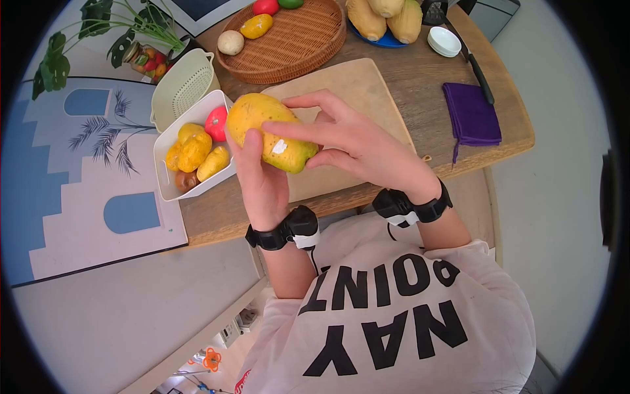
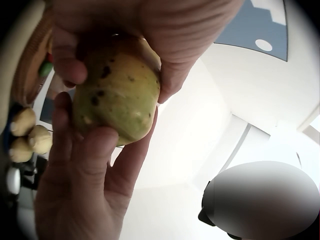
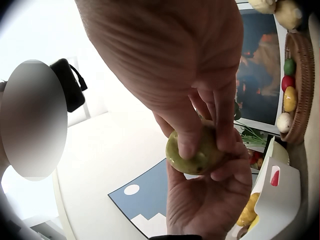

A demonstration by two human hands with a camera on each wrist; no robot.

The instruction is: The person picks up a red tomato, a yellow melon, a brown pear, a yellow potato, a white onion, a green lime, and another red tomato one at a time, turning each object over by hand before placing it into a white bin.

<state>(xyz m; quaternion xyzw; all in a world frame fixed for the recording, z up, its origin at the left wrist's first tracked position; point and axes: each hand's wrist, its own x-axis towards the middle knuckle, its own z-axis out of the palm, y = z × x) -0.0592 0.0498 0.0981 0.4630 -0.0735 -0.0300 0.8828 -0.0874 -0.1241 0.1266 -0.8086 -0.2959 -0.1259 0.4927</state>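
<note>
A large yellow-green fruit [image 1: 266, 128] with dark specks and a small white patch is held up in both hands, above the near left part of the cutting board [image 1: 354, 92]. The left hand [image 1: 259, 177] grips its left end, thumb on the near side. From the right, the right hand [image 1: 367, 141] holds the greenish end between thumb and fingers. In the left wrist view the fruit [image 2: 117, 95] shows dark spots, with fingers of both hands round it. The right wrist view shows its green end [image 3: 192, 155] under the right hand's thumb.
A white bin [image 1: 216, 184] of yellow fruits and a red one stands left, beside a pale colander [image 1: 184, 88]. Behind are a wicker tray [image 1: 289, 52] and a blue plate [image 1: 377, 38] of fruits. Right: white bowls [image 1: 444, 41], a black-handled knife [image 1: 481, 79], a purple cloth [image 1: 471, 115].
</note>
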